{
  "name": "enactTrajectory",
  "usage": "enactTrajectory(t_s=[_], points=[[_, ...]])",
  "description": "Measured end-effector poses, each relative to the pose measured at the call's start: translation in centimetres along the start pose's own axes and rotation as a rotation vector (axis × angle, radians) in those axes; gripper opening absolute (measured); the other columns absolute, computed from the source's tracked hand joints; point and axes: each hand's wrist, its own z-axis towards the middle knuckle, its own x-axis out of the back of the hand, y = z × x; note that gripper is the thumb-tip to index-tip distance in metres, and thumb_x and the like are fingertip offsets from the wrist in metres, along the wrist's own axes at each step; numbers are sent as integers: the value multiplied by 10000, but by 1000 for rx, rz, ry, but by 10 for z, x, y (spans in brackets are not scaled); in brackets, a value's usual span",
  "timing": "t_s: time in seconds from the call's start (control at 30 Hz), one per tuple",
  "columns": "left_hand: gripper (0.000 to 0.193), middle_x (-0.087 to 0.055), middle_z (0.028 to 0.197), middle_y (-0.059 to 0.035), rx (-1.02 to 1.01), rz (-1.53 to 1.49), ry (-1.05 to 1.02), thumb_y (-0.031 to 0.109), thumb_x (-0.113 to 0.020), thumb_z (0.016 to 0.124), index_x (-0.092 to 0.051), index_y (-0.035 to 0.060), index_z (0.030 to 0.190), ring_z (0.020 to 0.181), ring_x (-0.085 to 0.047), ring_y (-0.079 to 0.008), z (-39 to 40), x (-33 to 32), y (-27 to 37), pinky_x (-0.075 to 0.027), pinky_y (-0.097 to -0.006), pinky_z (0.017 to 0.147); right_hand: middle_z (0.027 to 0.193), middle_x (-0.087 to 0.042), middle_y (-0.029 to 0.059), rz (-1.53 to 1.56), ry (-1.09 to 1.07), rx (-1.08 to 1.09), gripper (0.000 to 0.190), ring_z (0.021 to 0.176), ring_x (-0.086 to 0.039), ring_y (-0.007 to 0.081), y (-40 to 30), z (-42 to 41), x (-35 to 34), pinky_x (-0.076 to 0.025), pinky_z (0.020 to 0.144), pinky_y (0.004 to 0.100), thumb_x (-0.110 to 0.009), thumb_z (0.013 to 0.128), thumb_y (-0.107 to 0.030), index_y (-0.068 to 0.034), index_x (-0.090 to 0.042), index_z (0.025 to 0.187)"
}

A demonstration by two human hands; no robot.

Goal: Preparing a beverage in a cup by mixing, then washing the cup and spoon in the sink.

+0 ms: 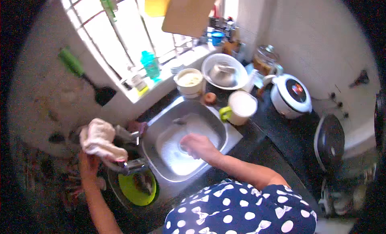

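My right hand (pixel 197 146) is low in the stainless steel sink (pixel 193 109), over its drain, with the fingers curled down; whether it holds anything cannot be made out. At the left, my left hand (pixel 90 160) is raised against a pale cloth (pixel 101 137), which hides most of its fingers. The cloth drapes down close to the metal faucet (pixel 135 165). Below the faucet, a green bowl (pixel 137 191) sits beside the sink with something indistinct inside.
Behind the sink stand a tub (pixel 189 80), a white bowl (pixel 208 66), an onion-like item (pixel 210 98) and a white mug (pixel 241 109) with a green handle. A rice cooker (pixel 291 96) is further right. A green-handled spatula (pixel 72 62) hangs on the left wall.
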Motion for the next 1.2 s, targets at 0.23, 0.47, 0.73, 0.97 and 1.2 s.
enactTrajectory(t_s=[0.23, 0.47, 0.73, 0.97, 1.2], points=[[472, -551, 1192, -53, -201, -180, -345, 408, -515, 907, -474, 85, 1249, 1071, -545, -185, -12, -23, -37, -434, -350, 946, 879, -614, 150, -630, 27, 142, 226, 850, -607, 246, 6, -25, 48, -466, 789, 335, -513, 838, -103, -12, -550, 1042], [403, -590, 1067, -26, 369, -330, 325, 328, -557, 898, -485, 119, 1235, 779, -567, -108, -86, 46, -149, -492, -229, 606, 1033, -552, 188, -996, 81, 305, 382, 1022, -531, 335, -31, -54, 119, -421, 915, 383, -488, 689, 24, 10, -536, 1067], [420, -593, 906, -12, 528, -410, 426, 264, -621, 865, -485, 109, 1231, 621, -529, -94, -169, -59, -194, -440, -176, 486, 911, -536, 175, -1357, 298, 517, 268, 899, -556, 345, -125, -65, 217, -461, 790, 397, -498, 789, 19, -34, -575, 1041], [301, -601, 854, -67, 572, -402, 328, 169, -482, 944, -483, 38, 1216, 663, -554, -106, -144, -183, -198, -460, -202, 557, 876, -579, 144, -1623, 372, 499, 186, 780, -597, 341, -139, -56, 292, -499, 661, 412, -539, 809, -37, -65, -556, 992], [299, -594, 829, -54, 613, -349, 229, 196, -480, 948, -473, 50, 1209, 626, -530, -112, -131, -243, -213, -451, -218, 550, 787, -569, 122, -1722, 218, 595, 93, 741, -608, 316, -139, -31, 308, -506, 613, 392, -539, 777, -58, -54, -561, 867]])
